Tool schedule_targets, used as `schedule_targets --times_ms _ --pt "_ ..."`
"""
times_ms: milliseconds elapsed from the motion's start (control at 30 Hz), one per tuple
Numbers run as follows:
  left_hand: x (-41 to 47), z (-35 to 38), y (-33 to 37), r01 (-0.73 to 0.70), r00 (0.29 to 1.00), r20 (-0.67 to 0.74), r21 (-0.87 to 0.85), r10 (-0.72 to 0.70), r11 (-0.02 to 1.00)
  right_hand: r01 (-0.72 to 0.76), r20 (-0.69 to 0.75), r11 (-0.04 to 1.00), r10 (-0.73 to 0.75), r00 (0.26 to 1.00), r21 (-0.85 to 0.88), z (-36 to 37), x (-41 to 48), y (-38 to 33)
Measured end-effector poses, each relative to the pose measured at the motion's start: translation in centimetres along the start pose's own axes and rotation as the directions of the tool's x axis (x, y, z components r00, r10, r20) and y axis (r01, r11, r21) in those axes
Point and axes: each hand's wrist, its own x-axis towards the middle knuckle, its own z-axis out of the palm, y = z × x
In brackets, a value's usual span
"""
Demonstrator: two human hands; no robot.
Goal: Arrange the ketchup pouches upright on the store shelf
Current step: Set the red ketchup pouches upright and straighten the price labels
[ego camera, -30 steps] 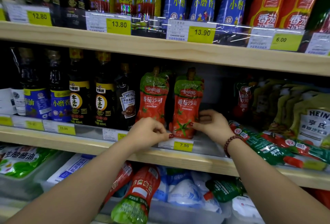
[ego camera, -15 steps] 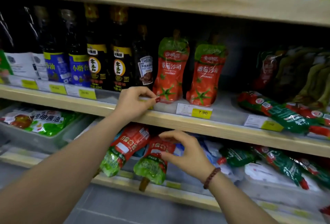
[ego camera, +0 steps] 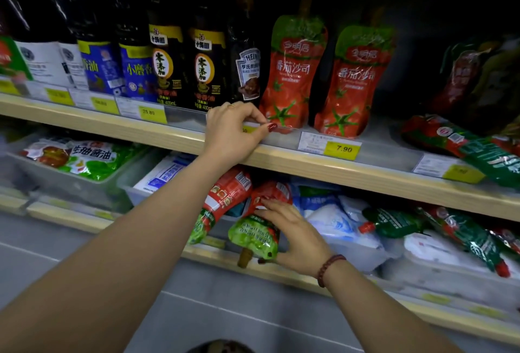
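Two red-and-green ketchup pouches stand upright on the middle shelf: the left pouch and the right pouch. My left hand rests on the shelf's front rail just left of them, fingers pinched on the clear price strip. On the lower shelf, two more ketchup pouches lie spout-down: one partly behind my left forearm, the other gripped by my right hand. More ketchup pouches lie flat on the middle shelf at the right.
Dark sauce bottles fill the middle shelf to the left of the standing pouches. A 7.90 price tag sits below the right pouch. The lower shelf holds trays with white-and-blue bags, a green bag and flat pouches.
My right hand left the standing pouch, dropped to the lower shelf and closed on a pouch lying there. The view tilted downward. My left hand stayed on the shelf rail.
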Motion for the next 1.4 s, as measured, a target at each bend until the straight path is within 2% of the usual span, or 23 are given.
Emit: schedule_targets --times_ms 67,167,333,433,567,633,700,767,867,967,1067,1200,1333,1367,1400 --pt "-0.1 0.1 0.0 -0.004 1.0 -0.009 -0.001 0.004 1.0 0.035 -0.092 0.997 -0.041 0.995 -0.061 0.2 0.1 -0.4" --pt "-0.1 0.1 0.0 -0.009 1.0 -0.009 -0.011 0.009 1.0 0.044 -0.14 0.993 -0.06 0.988 -0.113 0.4 0.1 -0.6" --pt "-0.1 0.1 -0.1 -0.006 1.0 0.0 -0.016 0.006 1.0 0.05 -0.319 0.999 -0.048 0.947 -0.003 -1.1 0.5 -1.0" --pt "0.0 0.0 0.2 0.025 1.0 0.014 -0.036 -0.025 0.999 0.063 -0.474 0.997 -0.033 0.88 0.047 -2.4 0.7 -1.5" --pt "0.5 -0.9 0.7 0.144 0.985 0.109 -0.124 -0.131 0.982 0.086 -0.621 0.992 -0.008 0.784 0.095 -3.7 1.0 -3.1" --pt "0.6 -1.5 1.1 0.147 0.986 0.112 -0.201 -0.127 0.968 0.076 -0.722 0.982 0.072 0.688 0.171 -4.7 1.4 -3.9" --pt "0.5 -2.2 1.8 0.091 0.994 0.086 -0.28 -0.069 0.956 0.083 -0.79 0.953 0.19 0.583 0.291 -6.3 1.8 -4.6" --pt "0.0 -3.0 2.7 0.055 0.994 0.104 -0.369 -0.017 0.928 0.138 -0.784 0.889 0.3 0.544 0.436 -8.1 2.2 -5.2" --pt "-1.6 -3.8 3.7 0.195 0.954 0.3 -0.557 -0.023 0.807 0.183 -0.747 0.804 0.406 0.527 0.566 -10.1 2.7 -5.4" --pt "-2.9 -3.9 3.8 0.335 0.851 0.523 -0.6 0.039 0.726 0.235 -0.691 0.691 0.51 0.512 0.684 -11.6 3.2 -5.1" --pt "-3.1 -3.2 4.3 0.394 0.753 0.652 -0.556 0.09 0.732 0.27 -0.667 0.639 0.532 0.522 0.721 -12.3 3.2 -4.7" --pt "-1.9 -2.4 5.4 0.378 0.76 0.644 -0.546 0.086 0.748 0.276 -0.687 0.658 0.517 0.511 0.7 -13.0 2.8 -4.5" --pt "0.5 -2.5 6.6 0.313 0.781 0.611 -0.566 0.133 0.762 0.352 -0.71 0.66 0.407 0.575 0.664 -14.6 2.2 -4.0" --pt "1.2 -2.5 7.0 0.316 0.784 0.607 -0.572 0.132 0.757 0.353 -0.725 0.683 0.384 0.572 0.64 -15.0 1.9 -3.6" --pt "1.9 -2.5 7.3 0.325 0.79 0.601 -0.582 0.125 0.745 0.315 -0.754 0.74 0.377 0.538 0.594 -15.2 1.5 -3.2"
